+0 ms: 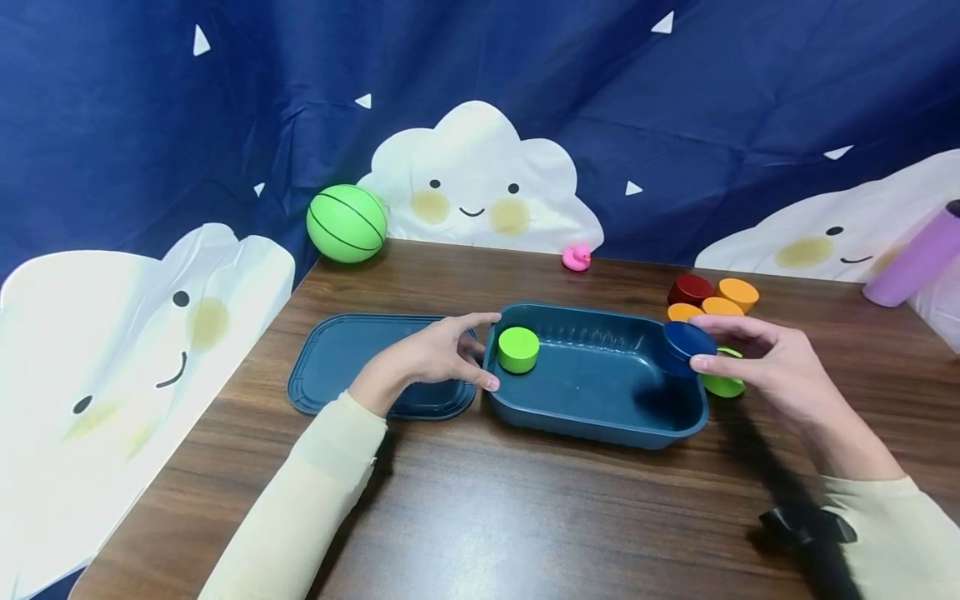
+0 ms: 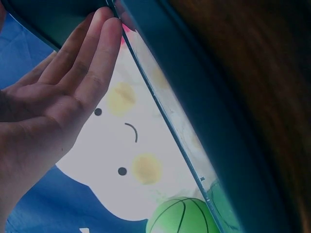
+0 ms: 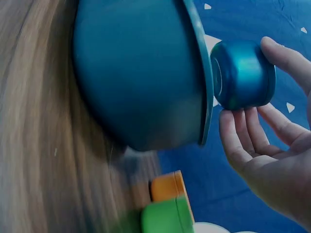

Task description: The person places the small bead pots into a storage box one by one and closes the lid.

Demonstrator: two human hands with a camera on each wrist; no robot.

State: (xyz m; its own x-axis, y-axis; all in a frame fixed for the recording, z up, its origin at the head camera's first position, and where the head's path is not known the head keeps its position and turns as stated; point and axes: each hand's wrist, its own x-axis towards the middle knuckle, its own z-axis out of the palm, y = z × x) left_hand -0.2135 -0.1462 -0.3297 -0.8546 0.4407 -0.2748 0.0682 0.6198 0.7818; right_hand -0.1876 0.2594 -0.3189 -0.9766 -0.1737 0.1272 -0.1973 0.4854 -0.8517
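Observation:
A dark blue plastic box [image 1: 592, 375] stands uncovered on the table. Inside it, near the left end, sits a small round lime-green tub [image 1: 517, 350]. My left hand [image 1: 431, 358] is at the box's left end, fingers fairly straight and touching its wall, thumb by the near corner. My right hand [image 1: 772, 367] pinches a small round blue tub [image 1: 688, 343] between thumb and fingers. That tub is held just over the box's right rim, and the right wrist view shows the blue tub [image 3: 243, 75] tilted sideways beside the rim.
The box's flat blue lid [image 1: 337, 367] lies to the left. Behind my right hand stand a dark red tub [image 1: 690, 289] and several orange tubs [image 1: 738, 293]; another green tub [image 1: 724, 379] is partly hidden. A green ball [image 1: 347, 223], pink duck [image 1: 577, 257] and purple bottle [image 1: 911, 258] line the back.

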